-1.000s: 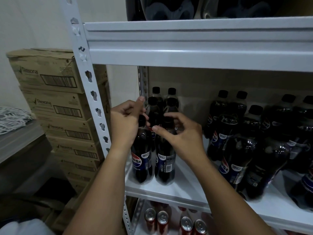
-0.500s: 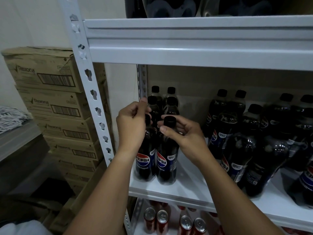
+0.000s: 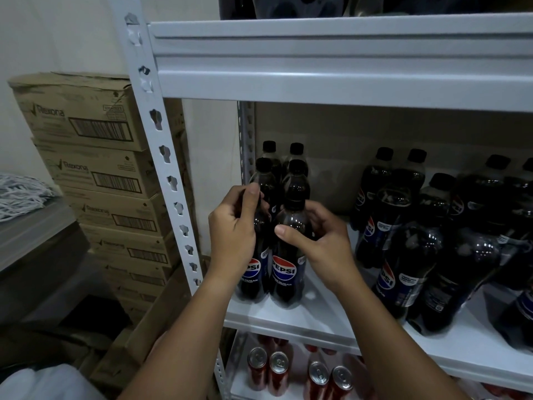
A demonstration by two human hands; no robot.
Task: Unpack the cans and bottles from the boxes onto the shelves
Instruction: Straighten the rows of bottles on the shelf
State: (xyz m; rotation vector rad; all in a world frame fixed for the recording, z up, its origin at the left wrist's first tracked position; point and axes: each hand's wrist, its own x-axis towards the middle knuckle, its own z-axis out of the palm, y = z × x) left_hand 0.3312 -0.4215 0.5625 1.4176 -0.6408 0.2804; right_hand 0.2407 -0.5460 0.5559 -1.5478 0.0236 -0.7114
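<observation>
Two dark Pepsi bottles stand upright side by side at the front left of the white middle shelf (image 3: 311, 316). My left hand (image 3: 233, 226) grips the upper part of the left bottle (image 3: 253, 272). My right hand (image 3: 317, 241) grips the shoulder of the right bottle (image 3: 285, 272), thumb across its front. Both labels face me. Behind them stand more black-capped bottles (image 3: 297, 174) in two short rows.
A shrink-wrapped pack of Pepsi bottles (image 3: 418, 241) fills the shelf's right side. Red cans (image 3: 278, 370) stand on the shelf below. A white slotted post (image 3: 170, 180) rises at the left, with stacked Rexona cartons (image 3: 95, 157) beyond it. Another shelf (image 3: 317, 59) hangs close overhead.
Both hands have slid down from the caps to the bottles' shoulders, and the two front bottles now show their labels to me. The view has tilted slightly downward.
</observation>
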